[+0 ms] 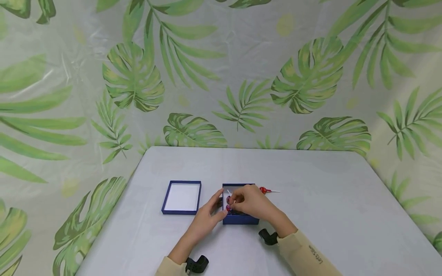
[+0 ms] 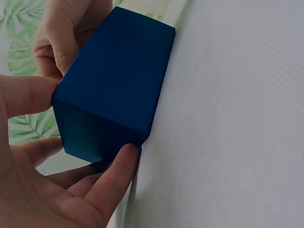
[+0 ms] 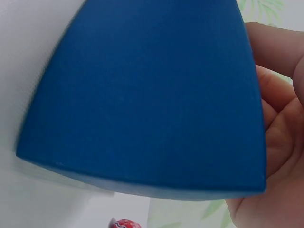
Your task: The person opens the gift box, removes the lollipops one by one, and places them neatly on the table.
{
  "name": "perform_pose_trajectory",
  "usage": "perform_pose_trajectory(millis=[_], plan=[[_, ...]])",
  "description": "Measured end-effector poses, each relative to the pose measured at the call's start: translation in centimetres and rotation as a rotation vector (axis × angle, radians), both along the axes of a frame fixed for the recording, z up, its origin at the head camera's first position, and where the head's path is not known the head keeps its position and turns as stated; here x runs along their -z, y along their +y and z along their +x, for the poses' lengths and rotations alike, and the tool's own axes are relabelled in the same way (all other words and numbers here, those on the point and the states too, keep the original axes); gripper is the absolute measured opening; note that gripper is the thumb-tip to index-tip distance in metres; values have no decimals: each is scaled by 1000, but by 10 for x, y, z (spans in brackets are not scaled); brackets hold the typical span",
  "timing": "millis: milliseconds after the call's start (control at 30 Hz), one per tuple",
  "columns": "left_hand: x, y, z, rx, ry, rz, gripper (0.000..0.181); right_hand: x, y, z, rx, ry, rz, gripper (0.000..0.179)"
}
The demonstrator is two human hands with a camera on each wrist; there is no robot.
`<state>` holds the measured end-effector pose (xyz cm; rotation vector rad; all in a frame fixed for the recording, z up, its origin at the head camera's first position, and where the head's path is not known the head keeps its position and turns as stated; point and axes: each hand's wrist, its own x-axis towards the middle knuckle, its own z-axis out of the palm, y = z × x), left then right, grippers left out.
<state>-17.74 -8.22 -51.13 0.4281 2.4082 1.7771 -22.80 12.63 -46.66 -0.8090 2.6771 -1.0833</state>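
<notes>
A blue box [image 1: 240, 219] stands on the table, its top uncovered. Inside along its left side lie lollipops with red and purple wrappers, one lollipop [image 1: 228, 199] farther back. My right hand [image 1: 254, 201] reaches over the box from the right and pinches a lollipop [image 1: 228, 207] by its stick; the curled fingers hide most of the interior. My left hand [image 1: 207, 214] rests at the box's left side, fingers fairly straight. In the left wrist view the left thumb [image 2: 31, 95] touches the upper edge and another fingertip meets the lower corner of the box [image 2: 114, 71].
Left of the box lies a blue-rimmed lid [image 1: 181, 211] with its white inside facing up. One red lollipop [image 1: 264, 190] is on the table just beyond the right hand, stick pointing right. A leaf-patterned sheet [image 1: 248, 76] hangs behind the white table [image 1: 328, 191].
</notes>
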Motion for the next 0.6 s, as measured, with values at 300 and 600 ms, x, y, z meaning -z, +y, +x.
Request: perform_pose_trajectory(millis=[300, 600], plan=[[6, -1, -3, 1, 16, -1, 67, -8, 7, 0, -6, -105, -56, 6], [-4, 5, 0, -12, -13, -2, 67, -18, 15, 2, 29, -137, -84, 4]])
